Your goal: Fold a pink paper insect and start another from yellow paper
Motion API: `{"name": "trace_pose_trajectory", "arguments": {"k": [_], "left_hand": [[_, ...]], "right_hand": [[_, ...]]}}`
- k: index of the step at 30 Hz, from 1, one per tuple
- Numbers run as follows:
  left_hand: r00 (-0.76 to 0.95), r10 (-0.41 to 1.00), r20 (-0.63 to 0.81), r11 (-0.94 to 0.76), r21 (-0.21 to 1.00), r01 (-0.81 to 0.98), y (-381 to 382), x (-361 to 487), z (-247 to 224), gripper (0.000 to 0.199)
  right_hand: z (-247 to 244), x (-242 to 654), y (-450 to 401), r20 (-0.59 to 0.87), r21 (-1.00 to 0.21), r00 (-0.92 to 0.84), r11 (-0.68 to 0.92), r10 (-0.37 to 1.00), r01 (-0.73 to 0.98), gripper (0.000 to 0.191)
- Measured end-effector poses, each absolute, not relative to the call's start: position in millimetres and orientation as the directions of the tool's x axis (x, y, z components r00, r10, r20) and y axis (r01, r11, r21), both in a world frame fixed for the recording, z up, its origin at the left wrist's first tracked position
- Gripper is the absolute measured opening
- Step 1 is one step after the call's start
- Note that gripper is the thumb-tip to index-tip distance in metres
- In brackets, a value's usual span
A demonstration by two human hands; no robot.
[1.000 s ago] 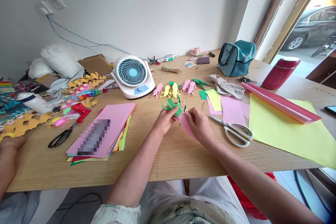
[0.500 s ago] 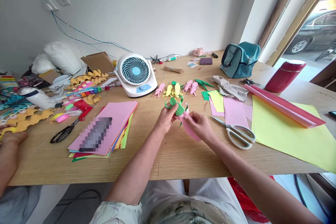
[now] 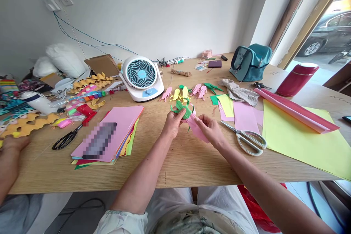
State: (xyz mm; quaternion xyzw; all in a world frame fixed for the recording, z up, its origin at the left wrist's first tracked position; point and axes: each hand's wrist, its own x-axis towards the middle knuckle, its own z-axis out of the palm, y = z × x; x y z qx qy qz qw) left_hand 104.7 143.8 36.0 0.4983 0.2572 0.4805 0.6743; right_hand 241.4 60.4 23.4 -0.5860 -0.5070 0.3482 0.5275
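Observation:
Between my two hands is a green folded-paper figure (image 3: 188, 112) with thin curled limbs, joined or overlapped by a pink piece of paper (image 3: 198, 132). My left hand (image 3: 173, 121) pinches the green figure between thumb and fingers. The fingers of my right hand (image 3: 210, 128) are closed on the pink paper, where it meets the green. How the two papers attach is hidden by my fingers. Just beyond stand several small paper figures: pink ones (image 3: 202, 91), yellow ones (image 3: 185, 92) and a green one (image 3: 213, 87).
White-handled scissors (image 3: 251, 142) lie right of my hands, beside pink sheets (image 3: 244, 115) and large yellow sheets (image 3: 304, 142). A paper stack (image 3: 128, 117) and a fan (image 3: 142, 76) are on the left. Another person's hand (image 3: 12, 146) rests at the far left.
The green figure and pink paper have shifted slightly left and up and turned a little, with my right hand following. Both hands keep their hold.

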Motion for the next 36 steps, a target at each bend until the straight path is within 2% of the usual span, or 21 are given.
{"name": "trace_pose_trajectory", "arguments": {"k": [3,11,18,21,28,32,36], "left_hand": [[0.356,0.925,0.135,0.029,0.907,-0.419,145.5,103.6,37.4,0.042],[0.384,0.917,0.111,0.062,0.909,-0.412,144.4,103.8,38.5,0.041],[0.476,0.876,0.081,0.196,0.841,-0.504,148.6,102.4,32.6,0.037],[0.512,0.859,0.017,0.265,0.84,-0.473,146.2,105.2,27.9,0.038],[0.498,0.867,-0.027,0.261,0.875,-0.407,144.9,107.3,22.5,0.037],[0.501,0.865,-0.034,0.253,0.891,-0.377,147.6,102.8,24.6,0.035],[0.521,0.852,-0.05,0.274,0.89,-0.364,147.5,101.7,27.5,0.037]], "right_hand": [[23.5,243.6,59.3,0.121,-0.958,0.223,0.054,0.967,0.282,0.051],[14.5,239.8,60.6,0.165,-0.954,0.231,0.095,0.959,0.286,0.05],[4.8,237.6,66.1,0.194,-0.959,0.274,0.123,0.942,0.255,0.048],[-0.4,236.1,68.8,0.202,-0.96,0.272,0.134,0.941,0.246,0.047],[4.6,233.8,65.8,0.226,-0.944,0.228,0.156,0.947,0.29,0.045],[12.3,238.4,64.5,0.181,-0.98,0.231,0.156,0.956,0.122,0.049],[13.9,246.6,69.3,0.051,-0.995,0.287,0.072,0.956,-0.064,0.04]]}}
